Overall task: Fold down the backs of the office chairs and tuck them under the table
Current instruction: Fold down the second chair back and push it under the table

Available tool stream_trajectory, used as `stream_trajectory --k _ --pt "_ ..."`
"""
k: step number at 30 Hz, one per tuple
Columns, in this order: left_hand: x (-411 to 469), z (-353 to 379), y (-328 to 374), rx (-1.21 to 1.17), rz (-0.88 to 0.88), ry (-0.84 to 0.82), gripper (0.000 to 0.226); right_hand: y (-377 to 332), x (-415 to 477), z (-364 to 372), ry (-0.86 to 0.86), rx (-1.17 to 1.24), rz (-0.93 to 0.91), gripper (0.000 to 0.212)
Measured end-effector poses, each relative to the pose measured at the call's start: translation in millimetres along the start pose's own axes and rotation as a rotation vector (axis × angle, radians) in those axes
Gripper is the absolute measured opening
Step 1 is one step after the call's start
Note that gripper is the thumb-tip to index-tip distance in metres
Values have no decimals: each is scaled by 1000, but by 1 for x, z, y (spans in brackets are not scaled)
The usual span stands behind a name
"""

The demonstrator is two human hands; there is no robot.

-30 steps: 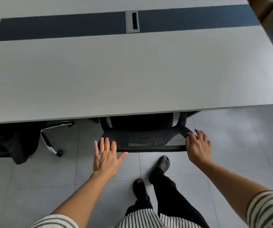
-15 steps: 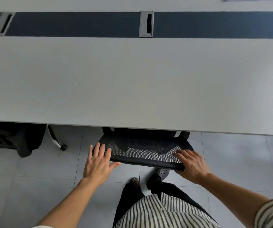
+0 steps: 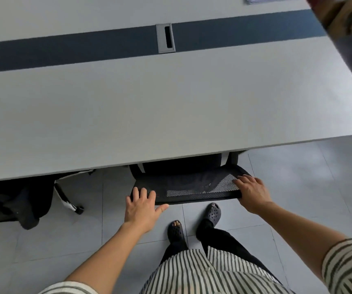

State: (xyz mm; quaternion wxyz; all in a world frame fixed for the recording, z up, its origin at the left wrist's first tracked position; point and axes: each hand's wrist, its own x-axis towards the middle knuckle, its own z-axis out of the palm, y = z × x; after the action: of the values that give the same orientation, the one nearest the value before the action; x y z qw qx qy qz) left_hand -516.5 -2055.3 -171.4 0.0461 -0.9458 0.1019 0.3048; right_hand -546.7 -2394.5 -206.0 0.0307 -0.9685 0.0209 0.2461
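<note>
Both bare forearms reach up from the bottom of the frame toward its centre, each coming out of a short striped sleeve (image 3: pixel 349 270). The left hand (image 3: pixel 142 211), just left of centre in the lower half, lies palm down with fingers (image 3: pixel 138 193) stretched forward side by side and the thumb spread out to the right. The right hand (image 3: pixel 253 193), right of centre and a little higher, is also palm down, its wrist bent so the loosely spread fingers point toward the left of the frame, nothing clasped in either hand.
</note>
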Motion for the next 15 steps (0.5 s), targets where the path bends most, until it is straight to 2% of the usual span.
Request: stream_trajectory --k 5,10,15 --pt "-2 -33 19 -73 118 -31 42 -6 -46 -20 45 217 92 42" --pt "-17 -65 62 -305 286 -15 37 21 -126 -24 153 544 244 27" --pt "-37 -83 123 -360 429 -31 36 80 -215 3 261 738 528 23"
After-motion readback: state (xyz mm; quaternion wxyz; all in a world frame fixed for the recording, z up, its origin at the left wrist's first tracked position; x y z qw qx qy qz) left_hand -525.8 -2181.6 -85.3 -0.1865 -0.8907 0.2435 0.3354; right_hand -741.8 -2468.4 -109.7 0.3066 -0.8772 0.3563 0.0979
